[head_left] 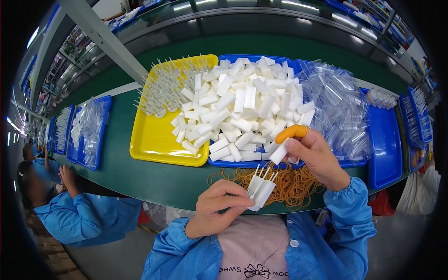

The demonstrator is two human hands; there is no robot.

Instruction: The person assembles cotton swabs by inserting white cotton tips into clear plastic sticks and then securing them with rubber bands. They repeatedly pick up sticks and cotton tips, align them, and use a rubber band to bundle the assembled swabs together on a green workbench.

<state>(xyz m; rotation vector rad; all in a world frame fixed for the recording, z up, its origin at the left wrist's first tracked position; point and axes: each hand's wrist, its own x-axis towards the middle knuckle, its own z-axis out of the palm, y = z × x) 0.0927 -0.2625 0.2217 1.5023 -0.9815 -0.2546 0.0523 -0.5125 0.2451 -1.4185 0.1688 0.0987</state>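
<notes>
Left hand (218, 207) grip pinching spiky plastic bundle (260, 189), right hand (313, 156) pinching foam block (279, 152)

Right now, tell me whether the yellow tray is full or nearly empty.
Partly filled. The yellow tray has bare floor along its front and left, while clear plastic sticks and spilled white foam blocks cover its back and right.

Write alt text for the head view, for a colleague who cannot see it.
A person's left hand holds a small bundle of white foam blocks with thin sticks, while the right hand, wearing an orange finger cot, pinches one more white foam block. Ahead on the green table sit a yellow tray, a heap of foam blocks, clear bags and rubber bands.
</notes>
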